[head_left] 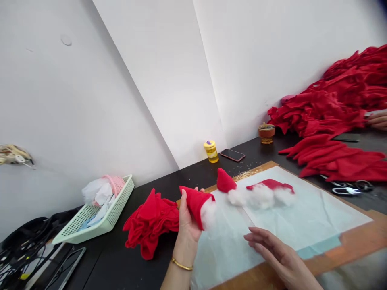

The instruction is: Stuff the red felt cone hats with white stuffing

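My left hand point(186, 223), with a gold bangle on the wrist, is closed round a small red felt cone point(196, 203) that has white stuffing point(208, 213) showing at its open end. My right hand point(273, 249) hovers open, fingers stretched out, over the pale paper sheet point(302, 217) on a wooden board point(356, 241). Two more stuffed red felt pieces point(226, 181) point(270, 184) lie on the sheet with loose white stuffing point(260, 196) between them. A small heap of red felt pieces point(151, 223) lies just left of my left hand.
A big pile of red felt point(338, 108) fills the right of the dark table, with another person's hand point(377, 120) beside it. Scissors point(347, 188), a phone point(232, 155), a yellow jar point(211, 151), an amber dish point(266, 133), a green basket point(99, 213) and cables point(21, 249) lie around.
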The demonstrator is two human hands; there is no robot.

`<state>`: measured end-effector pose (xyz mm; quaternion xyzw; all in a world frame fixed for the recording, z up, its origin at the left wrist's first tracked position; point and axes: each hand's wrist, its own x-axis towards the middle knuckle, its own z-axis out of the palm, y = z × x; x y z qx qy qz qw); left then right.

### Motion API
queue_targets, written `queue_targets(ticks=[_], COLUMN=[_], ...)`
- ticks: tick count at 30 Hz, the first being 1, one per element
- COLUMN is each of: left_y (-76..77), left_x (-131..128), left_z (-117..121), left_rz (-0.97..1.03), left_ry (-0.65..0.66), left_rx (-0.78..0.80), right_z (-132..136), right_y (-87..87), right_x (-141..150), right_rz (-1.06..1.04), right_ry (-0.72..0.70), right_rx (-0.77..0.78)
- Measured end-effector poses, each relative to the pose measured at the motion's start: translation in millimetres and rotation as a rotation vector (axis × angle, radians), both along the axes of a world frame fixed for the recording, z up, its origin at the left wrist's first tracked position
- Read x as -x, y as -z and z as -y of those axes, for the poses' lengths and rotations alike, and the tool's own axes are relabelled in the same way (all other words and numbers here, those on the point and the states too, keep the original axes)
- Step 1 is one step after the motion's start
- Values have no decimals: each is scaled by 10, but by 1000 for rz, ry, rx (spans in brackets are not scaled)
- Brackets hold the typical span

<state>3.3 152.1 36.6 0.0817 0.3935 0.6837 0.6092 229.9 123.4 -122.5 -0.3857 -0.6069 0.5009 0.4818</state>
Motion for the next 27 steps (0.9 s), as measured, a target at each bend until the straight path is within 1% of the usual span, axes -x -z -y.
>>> queue_targets(ticks=[2, 4, 5, 6, 8, 10, 11, 13, 16, 18, 19, 20, 22, 23, 25, 26, 27], left_y=[9, 45, 70, 101, 176, 263, 306, 386, 483, 533, 551, 561, 547, 521, 439, 395, 359], left_x=[-96, -212, -273, -334, -446, -541, -583, -654, -716, -684, -632, -552, -310, -156, 173, 326, 456], left_z=[8, 20, 30, 45, 91, 157, 195, 269, 344, 325, 278, 200, -54, -222, -597, -781, -951], left_rz=[89, 131, 112, 68, -93, -300, -389, -505, -541, -542, -563, -619, -802, -930, -1041, -1094, -1147], left_ry=[31, 56, 56, 47, 32, 45, 65, 99, 135, 172, 192, 197, 157, 102, 21, -9, -20], left_rx=[-8, -17, -26, -40, -96, -179, -218, -258, -253, -243, -238, -235, -233, -234, -215, -197, -177], right_z=[12, 25, 27, 26, 19, 22, 29, 49, 54, 26, 4, -21, -74, -97, -133, -140, -138], right_y=[-83, -250, -355, -466, -667, -793, -818, -798, -690, -632, -608, -584, -514, -464, -335, -264, -197], right_x=[34, 108, 159, 216, 334, 432, 468, 517, 562, 588, 593, 588, 531, 477, 331, 255, 188], right_rz=[-14, -39, -56, -80, -149, -220, -246, -278, -336, -380, -391, -398, -383, -352, -252, -183, -129], right_ry=[70, 117, 106, 77, -16, -88, -98, -71, -2, -8, -29, -51, -66, -67, -67, -97, -94], right_rx=[-39, -109, -136, -151, -138, -92, -62, 20, 151, 203, 221, 228, 200, 169, 104, 100, 104])
